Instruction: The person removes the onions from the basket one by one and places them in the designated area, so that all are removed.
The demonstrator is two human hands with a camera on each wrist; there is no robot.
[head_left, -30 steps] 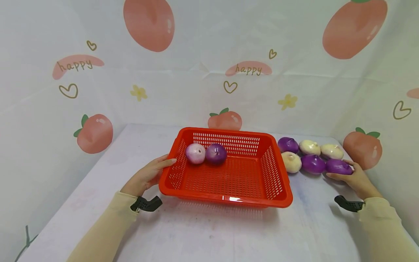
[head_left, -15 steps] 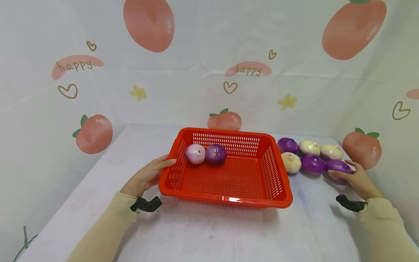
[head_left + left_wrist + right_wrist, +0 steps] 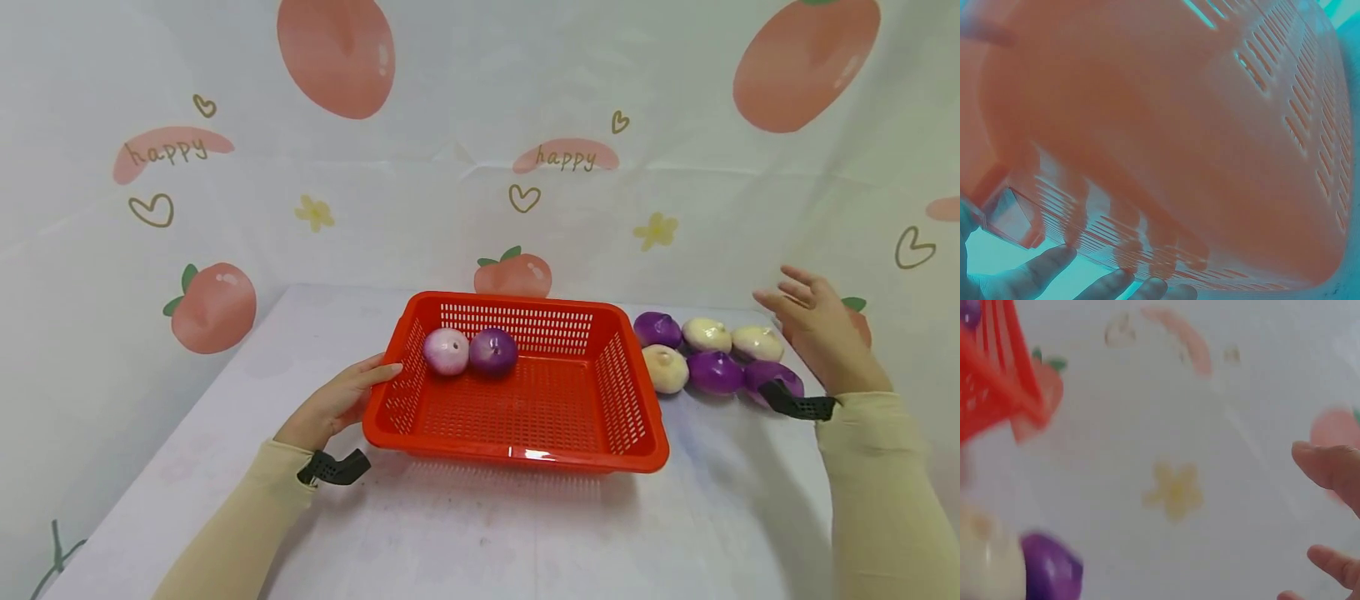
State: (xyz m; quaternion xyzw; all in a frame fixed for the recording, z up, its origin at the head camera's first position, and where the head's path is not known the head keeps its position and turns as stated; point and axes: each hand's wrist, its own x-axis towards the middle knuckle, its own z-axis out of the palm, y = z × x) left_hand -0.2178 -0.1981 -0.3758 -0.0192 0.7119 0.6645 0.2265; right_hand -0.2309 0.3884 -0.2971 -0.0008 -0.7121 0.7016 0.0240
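A red plastic basket (image 3: 517,457) with slotted walls stands mid-table in the head view. Inside, at its back left, lie a pale pink-white onion (image 3: 446,352) and a purple onion (image 3: 492,353). My left hand (image 3: 330,407) holds the basket's left side, thumb over the rim; the left wrist view shows fingers (image 3: 1110,282) against the outer wall. Raised in the air at the far right, my right hand (image 3: 828,337) has its fingers spread and holds nothing. Below it, purple onions (image 3: 715,372) and white onions (image 3: 665,369) sit in two rows, the right-front purple one partly behind the wrist camera.
A white cloth backdrop (image 3: 420,225) printed with peaches, hearts and "happy" rises behind the table (image 3: 465,542). A black wrist camera (image 3: 337,468) juts from the left cuff, another wrist camera (image 3: 798,404) from the right.
My right hand has let go of the right-front purple onion and lifted up and away from it. That onion stays in its row. My left hand and the basket have not moved.
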